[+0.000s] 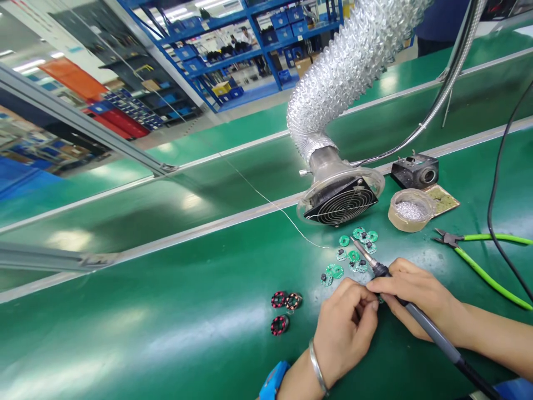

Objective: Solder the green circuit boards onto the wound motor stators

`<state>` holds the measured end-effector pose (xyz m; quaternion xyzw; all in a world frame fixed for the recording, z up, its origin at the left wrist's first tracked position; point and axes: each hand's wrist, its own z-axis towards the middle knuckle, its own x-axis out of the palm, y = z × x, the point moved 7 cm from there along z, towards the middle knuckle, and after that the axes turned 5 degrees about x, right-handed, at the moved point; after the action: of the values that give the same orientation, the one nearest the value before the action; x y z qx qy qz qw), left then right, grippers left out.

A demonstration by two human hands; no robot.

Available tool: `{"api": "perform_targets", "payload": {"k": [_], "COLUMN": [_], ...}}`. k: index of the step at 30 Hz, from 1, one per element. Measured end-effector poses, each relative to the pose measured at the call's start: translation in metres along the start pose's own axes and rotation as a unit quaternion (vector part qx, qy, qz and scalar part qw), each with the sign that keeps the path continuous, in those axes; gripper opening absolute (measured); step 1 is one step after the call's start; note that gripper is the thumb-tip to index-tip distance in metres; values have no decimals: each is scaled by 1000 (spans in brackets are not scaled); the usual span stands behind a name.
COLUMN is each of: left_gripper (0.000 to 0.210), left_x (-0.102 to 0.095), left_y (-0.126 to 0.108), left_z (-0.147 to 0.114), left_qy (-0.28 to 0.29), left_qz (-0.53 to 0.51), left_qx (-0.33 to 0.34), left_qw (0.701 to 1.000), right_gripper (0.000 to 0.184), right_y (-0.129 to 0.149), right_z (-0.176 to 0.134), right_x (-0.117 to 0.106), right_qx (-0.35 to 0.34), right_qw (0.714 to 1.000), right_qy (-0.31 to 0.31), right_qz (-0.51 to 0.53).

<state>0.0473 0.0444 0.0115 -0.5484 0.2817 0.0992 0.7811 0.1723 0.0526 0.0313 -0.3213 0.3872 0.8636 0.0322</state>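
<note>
My right hand [428, 297] is closed around a soldering iron [435, 334], whose tip points up and left over several small round green circuit boards [335, 271]. Close beside it, my left hand [343, 328] is pinched shut, its fingertips meeting those of the right. Whatever lies between them is mostly hidden; only a bit of green shows. Left of my left hand sit three wound ring coils [279, 325], two red and black, one copper-coloured. A thin solder wire [287, 214] hangs down from the upper left and ends near the boards.
A fume extractor hood [341, 194] with a silver duct [333, 83] stands behind the boards. To the right are a tub of metal bits [402, 222], a black iron holder [416, 172], green-handled cutters [478, 264] and a black cable [495, 189]. Blue shelves [266, 50] rise beyond the green bench.
</note>
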Motion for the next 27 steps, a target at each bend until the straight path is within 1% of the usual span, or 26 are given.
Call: {"api": "perform_targets", "payload": {"k": [4, 8, 11, 13, 17, 23, 27], "left_gripper": [15, 13, 15, 16, 16, 14, 8], "left_x": [4, 13, 18, 19, 19, 18, 18], "left_y": [17, 31, 37, 38, 37, 37, 36], "left_z": [-2, -9, -13, -12, -10, -12, -14], "left_qy": [8, 38, 58, 60, 52, 49, 54], "left_qz": [-91, -195, -225, -229, -238, -242, -229], "left_qx": [-120, -211, -263, -275, -274, -284, -274], "left_qw": [989, 957, 937, 932, 930, 926, 933], "right_gripper": [36, 37, 37, 38, 43, 42, 39], "right_y": [1, -1, -1, 1, 7, 10, 10], "right_z": [0, 0, 0, -1, 0, 1, 0], "right_x": [-1, 0, 0, -1, -1, -2, -2], "right_qx": [-8, -6, -8, -20, -51, -51, -44], "right_qw": [1000, 1000, 1000, 1000, 999, 998, 999], "right_qy": [-7, 0, -4, -6, -1, 5, 18], "right_qz": [-3, -6, -7, 0, -5, -20, -7]}}
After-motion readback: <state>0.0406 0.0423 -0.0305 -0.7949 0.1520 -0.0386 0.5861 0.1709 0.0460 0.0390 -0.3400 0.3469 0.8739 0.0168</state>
